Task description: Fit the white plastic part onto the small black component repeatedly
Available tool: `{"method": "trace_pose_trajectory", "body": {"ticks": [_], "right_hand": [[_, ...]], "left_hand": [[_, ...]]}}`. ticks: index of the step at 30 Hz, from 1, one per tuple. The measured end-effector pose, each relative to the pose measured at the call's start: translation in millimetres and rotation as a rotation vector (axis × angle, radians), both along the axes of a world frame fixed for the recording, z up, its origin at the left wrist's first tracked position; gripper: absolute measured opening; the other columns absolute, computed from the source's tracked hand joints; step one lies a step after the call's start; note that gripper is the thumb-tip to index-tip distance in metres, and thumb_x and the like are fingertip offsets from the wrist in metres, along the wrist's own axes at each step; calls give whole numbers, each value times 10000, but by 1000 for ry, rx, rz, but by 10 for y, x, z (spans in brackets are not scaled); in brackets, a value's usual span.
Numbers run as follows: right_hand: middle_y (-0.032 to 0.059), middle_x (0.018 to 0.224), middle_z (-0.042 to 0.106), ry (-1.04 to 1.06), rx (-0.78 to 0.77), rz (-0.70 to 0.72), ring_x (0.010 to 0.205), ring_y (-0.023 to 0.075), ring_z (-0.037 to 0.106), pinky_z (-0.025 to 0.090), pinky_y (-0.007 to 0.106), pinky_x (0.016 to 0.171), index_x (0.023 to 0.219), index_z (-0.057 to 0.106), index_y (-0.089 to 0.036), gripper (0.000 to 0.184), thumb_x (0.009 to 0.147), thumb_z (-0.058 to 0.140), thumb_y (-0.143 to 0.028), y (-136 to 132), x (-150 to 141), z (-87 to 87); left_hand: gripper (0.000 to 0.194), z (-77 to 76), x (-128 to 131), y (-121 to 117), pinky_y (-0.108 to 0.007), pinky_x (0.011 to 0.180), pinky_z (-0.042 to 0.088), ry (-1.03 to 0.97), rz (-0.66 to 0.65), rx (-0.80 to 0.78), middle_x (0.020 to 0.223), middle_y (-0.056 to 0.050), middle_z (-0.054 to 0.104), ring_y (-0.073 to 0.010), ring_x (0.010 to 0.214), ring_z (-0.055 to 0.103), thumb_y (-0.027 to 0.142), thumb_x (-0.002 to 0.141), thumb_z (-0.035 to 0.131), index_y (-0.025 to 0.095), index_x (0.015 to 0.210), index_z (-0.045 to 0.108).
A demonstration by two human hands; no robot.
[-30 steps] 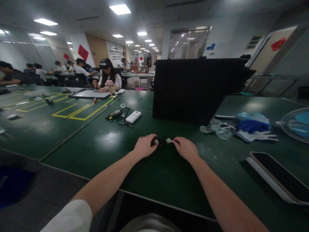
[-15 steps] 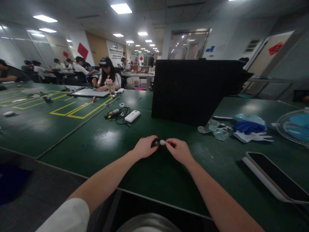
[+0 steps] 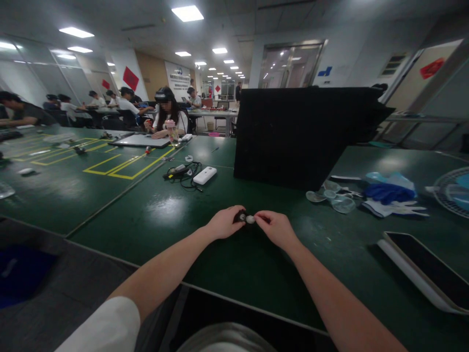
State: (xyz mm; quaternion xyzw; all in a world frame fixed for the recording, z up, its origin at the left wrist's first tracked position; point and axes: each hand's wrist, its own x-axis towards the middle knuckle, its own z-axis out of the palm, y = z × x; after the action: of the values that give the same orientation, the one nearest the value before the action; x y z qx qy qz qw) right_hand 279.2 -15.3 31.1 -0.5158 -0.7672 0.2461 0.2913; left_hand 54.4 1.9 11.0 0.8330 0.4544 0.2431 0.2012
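Note:
My left hand (image 3: pixel 224 224) is closed around a small dark piece (image 3: pixel 241 216) with a pale, round, metallic-looking spot facing right. Between the fingertips of my right hand (image 3: pixel 279 230) is a small whitish rounded piece (image 3: pixel 250 219). The two pieces sit close side by side just above the green table (image 3: pixel 205 254); whether they touch I cannot tell. Both are too small and blurred for me to name their kind.
A black box-like panel (image 3: pixel 286 137) stands beyond my hands. Left of it lie a white power bank (image 3: pixel 205 175) and black cables (image 3: pixel 183 177). To the right are clear plastic goggles (image 3: pixel 339 201), gloves (image 3: pixel 390 193) and a phone (image 3: pixel 428 264). A co-worker (image 3: pixel 170 115) sits across.
The view has shifted slightly, so the scene sits a little further right. The whitish piece has turned a little in my right fingers; both hands keep their hold.

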Motion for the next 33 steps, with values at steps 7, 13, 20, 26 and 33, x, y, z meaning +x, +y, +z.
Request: {"method": "trace_pose_trajectory", "body": {"ticks": [7, 13, 20, 26, 33], "right_hand": [[10, 841, 731, 25, -34, -56, 684, 167, 632, 470, 298, 598, 952, 764, -242, 237, 915, 611, -419, -19, -40, -34], [21, 855, 724, 107, -101, -78, 675, 165, 620, 456, 286, 582, 1073, 729, -238, 377, 950, 530, -534, -7, -57, -72], [65, 804, 707, 208, -100, -225, 656, 190, 616, 466, 303, 583, 1063, 702, -197, 623, 983, 307, -672, 45, 69, -95], [62, 799, 697, 186, -161, -156, 659, 189, 620, 472, 303, 584, 1035, 704, -198, 638, 975, 304, -691, 33, 74, -136], [35, 767, 688, 99, -134, -28, 654, 165, 616, 448, 289, 608, 951, 719, -198, 623, 989, 313, -669, -34, 28, -132]], "left_hand": [[435, -66, 10, 30, -397, 936, 518, 21, 14, -7, 1201, -79, 665, -244, 1051, 659, 378, 897, 608, 250, 1303, 525], [448, -37, 11, 19, -405, 966, 516, 21, 14, -13, 1218, -87, 651, -242, 1086, 648, 375, 893, 611, 250, 1315, 527], [417, -43, -490, 104, -407, 1101, 440, 8, 97, 37, 1358, -99, 578, -251, 1257, 569, 331, 839, 649, 227, 1238, 582], [545, -23, -1553, 50, -422, 958, 509, 182, 495, 64, 1276, -87, 648, -294, 1098, 651, 303, 774, 672, 245, 1297, 530], [476, -5, -1917, 16, -503, 1110, 338, 532, 501, 300, 1370, -81, 576, -352, 1250, 518, 174, 756, 597, 273, 1222, 609]]}}
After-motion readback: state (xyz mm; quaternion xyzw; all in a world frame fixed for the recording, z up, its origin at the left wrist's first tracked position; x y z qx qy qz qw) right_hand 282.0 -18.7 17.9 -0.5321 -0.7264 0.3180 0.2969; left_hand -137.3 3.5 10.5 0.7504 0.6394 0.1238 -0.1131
